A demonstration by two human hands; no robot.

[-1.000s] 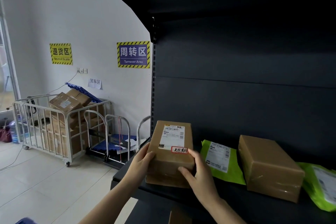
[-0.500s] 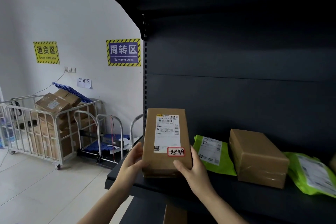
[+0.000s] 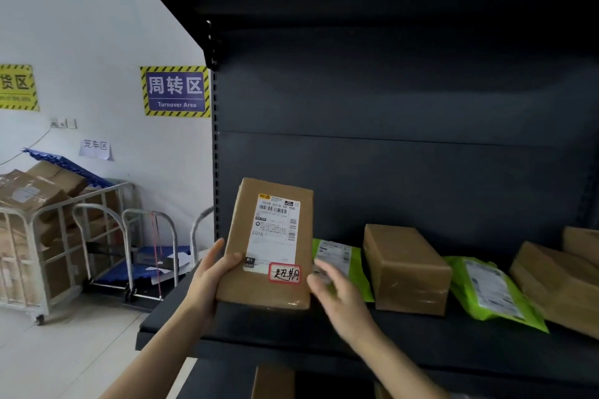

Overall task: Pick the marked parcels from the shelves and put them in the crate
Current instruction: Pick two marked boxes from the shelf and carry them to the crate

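Parcel with red-marked sticker now tilted up off the shelf; my right hand just let go, fingers spread, left hand alone clamps it. Crate next, unseen.

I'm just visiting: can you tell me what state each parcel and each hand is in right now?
Marked parcel: lifted, tilted up, label facing the camera.
Left hand: gripping the parcel's left edge.
Right hand: open, blurred, beside the parcel.
Green mailer: lying flat on the shelf.
Brown box: resting on the shelf.
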